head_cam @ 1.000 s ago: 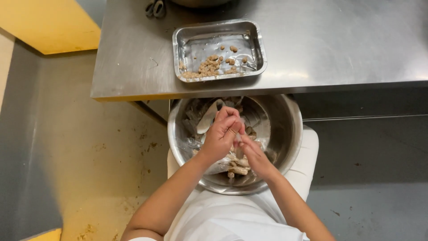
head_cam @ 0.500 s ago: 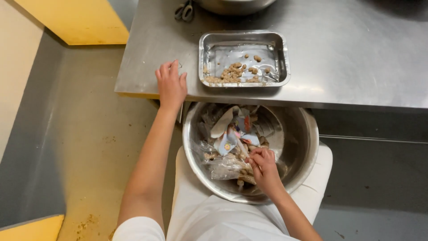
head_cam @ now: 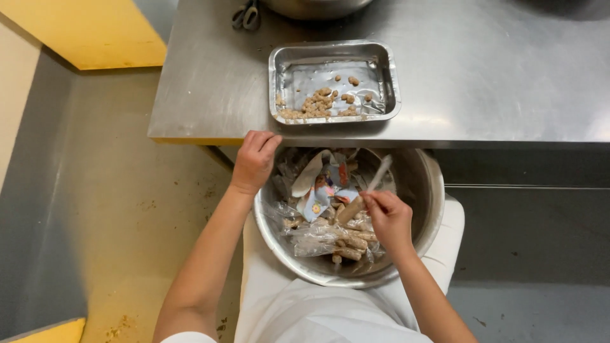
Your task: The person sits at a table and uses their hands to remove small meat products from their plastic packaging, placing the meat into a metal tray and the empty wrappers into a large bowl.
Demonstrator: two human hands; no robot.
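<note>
We look down at a big steel bowl (head_cam: 427, 190) resting on the lap, w/ its far rim tucked just under the edge of the steel counter (head_cam: 495, 76). The left hand (head_cam: 255, 159) sits at the bowl's left rim, right below the counter edge; fingers curled inward, knuckles up, and we can't tell whether it grips the rim or just rests there, since the fingertips are hidden. The right hand (head_cam: 389, 217) is inside the bowl, on its right-centre, fingers pinched together on a thin strip of clear wrapper (head_cam: 380, 171) that rises up and away from the fingertips toward the far rim. It's prob. plastic film, though the view is blurry there.

Just left of and below the right hand lies the bowl's heap: tan, stubby sausage-like pieces (head_cam: 351, 242) mixed w/ crumpled clear plastic (head_cam: 311, 240) and a scrap of coloured packaging (head_cam: 327, 187) nearer the middle. The pieces touch the hand's underside, approx.

On the counter, just beyond the bowl and apart from both hands, stands a rectangular metal tray (head_cam: 389, 76) holding small beige crumbs (head_cam: 318, 105) gathered at its near-left corner. Scissors (head_cam: 246, 16) lie at the counter's far edge. Floor (head_cam: 95, 190) to the left shows scattered crumbs.
</note>
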